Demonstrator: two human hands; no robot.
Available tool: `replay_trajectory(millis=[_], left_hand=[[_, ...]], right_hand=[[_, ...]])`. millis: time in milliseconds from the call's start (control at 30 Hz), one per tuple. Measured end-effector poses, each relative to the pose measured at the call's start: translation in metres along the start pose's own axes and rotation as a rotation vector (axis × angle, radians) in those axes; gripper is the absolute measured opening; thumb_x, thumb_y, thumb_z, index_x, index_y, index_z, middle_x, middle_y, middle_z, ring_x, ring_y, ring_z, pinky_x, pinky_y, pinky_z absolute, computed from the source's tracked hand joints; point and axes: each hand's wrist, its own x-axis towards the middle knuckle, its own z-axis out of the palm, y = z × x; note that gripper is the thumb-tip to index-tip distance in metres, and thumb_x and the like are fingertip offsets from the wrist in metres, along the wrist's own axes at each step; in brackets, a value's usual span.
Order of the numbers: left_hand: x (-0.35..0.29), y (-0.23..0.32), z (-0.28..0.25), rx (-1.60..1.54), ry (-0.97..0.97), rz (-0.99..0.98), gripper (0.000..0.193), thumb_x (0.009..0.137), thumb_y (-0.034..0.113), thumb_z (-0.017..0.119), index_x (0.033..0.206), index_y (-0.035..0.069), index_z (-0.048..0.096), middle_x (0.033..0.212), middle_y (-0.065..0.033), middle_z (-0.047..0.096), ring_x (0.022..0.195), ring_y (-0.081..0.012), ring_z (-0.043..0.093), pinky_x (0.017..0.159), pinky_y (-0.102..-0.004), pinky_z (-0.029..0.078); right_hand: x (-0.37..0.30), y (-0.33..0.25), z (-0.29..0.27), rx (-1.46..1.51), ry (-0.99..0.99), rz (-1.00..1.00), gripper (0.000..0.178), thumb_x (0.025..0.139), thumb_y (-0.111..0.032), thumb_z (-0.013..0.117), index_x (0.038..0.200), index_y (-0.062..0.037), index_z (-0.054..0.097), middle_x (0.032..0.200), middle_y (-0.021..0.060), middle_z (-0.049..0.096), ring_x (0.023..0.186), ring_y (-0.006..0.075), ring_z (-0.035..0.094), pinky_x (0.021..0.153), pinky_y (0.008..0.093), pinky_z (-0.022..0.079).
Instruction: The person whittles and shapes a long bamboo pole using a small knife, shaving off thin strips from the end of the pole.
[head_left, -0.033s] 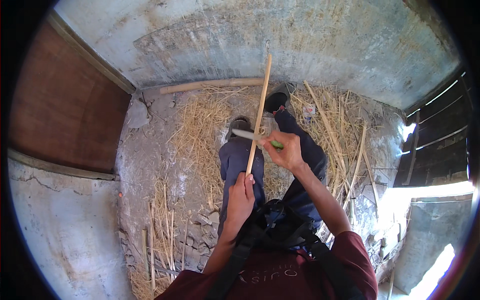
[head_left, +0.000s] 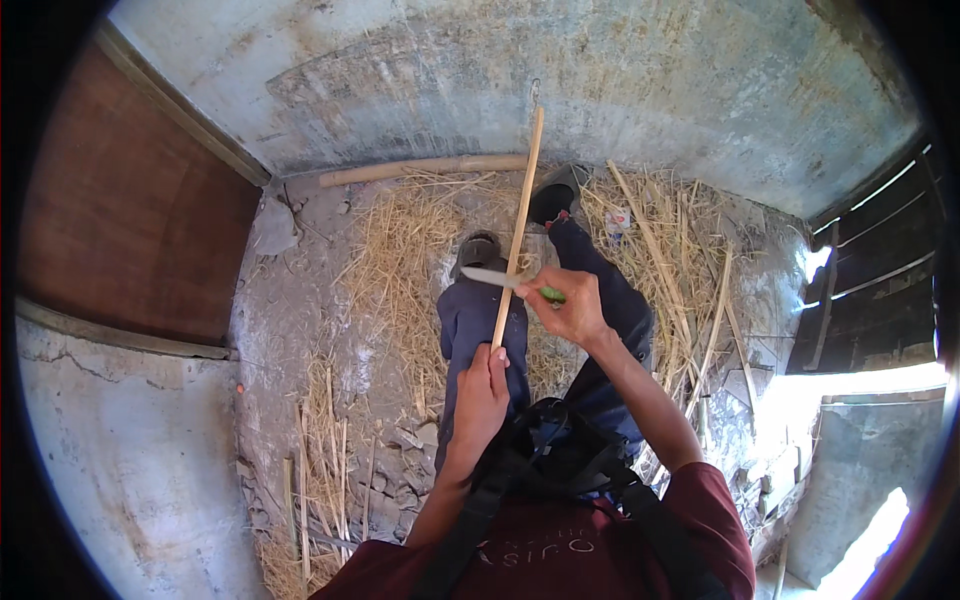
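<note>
Two bare hands shared the work: the left hand (head_left: pixel 480 392) was closed around the near end of a long, pale, apparently bamboo strip (head_left: pixel 524 205), its thumb laid along the top, while the right hand (head_left: pixel 568 305) was curled tightly around the green handle of a knife (head_left: pixel 487 275), its fingertips close beside the strip. The strip slanted up and away from the left hand, above the left trouser leg (head_left: pixel 462 325) and between the two dark shoes, its far end standing out against the stained wall (head_left: pixel 600 60); whether that end touched the wall could not be told. The blade lay crosswise at the strip's nearer half, its tip pointing left.

The step in hand looked to be paring or smoothing the strip's surface, though no curl showed at the blade and its bite could not be made out. Judged from that pose, a further stroke called for a steady left grip, the blade kept at a shallow angle, and the left thumb kept clear of the edge, since it sat on the same strip just below the knife.

Heaps of straw-coloured shavings (head_left: pixel 395 260) lay on both sides of the legs, and a round bamboo pole (head_left: pixel 425 170) rested along the foot of the wall.
</note>
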Motion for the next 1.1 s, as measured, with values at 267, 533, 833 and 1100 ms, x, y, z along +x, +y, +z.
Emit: replay_trajectory(millis=[267, 533, 833, 1100], left_hand=[[-0.001, 0.008, 0.004, 0.022, -0.032, -0.064, 0.022, 0.115, 0.018, 0.051, 0.107, -0.002, 0.058, 0.085, -0.0263, 0.071, 0.083, -0.0522, 0.070, 0.066, -0.0547, 0.053], [-0.001, 0.000, 0.007, -0.007, 0.039, -0.008, 0.022, 0.115, 0.018, 0.051, 0.109, -0.002, 0.058, 0.086, -0.0270, 0.071, 0.083, -0.0515, 0.071, 0.065, -0.0545, 0.052], [-0.001, 0.002, 0.001, -0.034, 0.021, -0.036, 0.023, 0.116, 0.019, 0.051, 0.109, -0.002, 0.059, 0.087, -0.0266, 0.072, 0.083, -0.0505, 0.071, 0.067, -0.0537, 0.053], [-0.005, 0.001, -0.001, -0.021, 0.026, -0.029, 0.025, 0.116, 0.019, 0.051, 0.105, -0.002, 0.060, 0.082, -0.0262, 0.069, 0.077, -0.0492, 0.070, 0.064, -0.0513, 0.051]], right_hand=[[0.016, 0.015, -0.008, -0.032, -0.048, -0.008, 0.018, 0.091, -0.018, 0.086, 0.086, -0.0053, 0.074, 0.074, 0.0110, 0.071, 0.063, 0.0311, 0.070, 0.056, 0.0387, 0.052], [0.043, 0.037, 0.002, 0.004, 0.054, -0.191, 0.017, 0.093, -0.020, 0.084, 0.087, -0.0072, 0.075, 0.070, 0.0133, 0.067, 0.061, 0.0341, 0.067, 0.056, 0.0410, 0.051], [0.094, 0.066, -0.022, -0.186, 0.057, 0.019, 0.018, 0.093, -0.026, 0.084, 0.091, -0.0098, 0.076, 0.068, 0.0156, 0.066, 0.063, 0.0373, 0.068, 0.059, 0.0460, 0.052], [0.082, 0.029, -0.028, -0.216, -0.180, 0.095, 0.031, 0.093, -0.014, 0.073, 0.120, -0.0143, 0.058, 0.084, 0.0177, 0.073, 0.081, 0.0436, 0.074, 0.068, 0.0537, 0.058]])
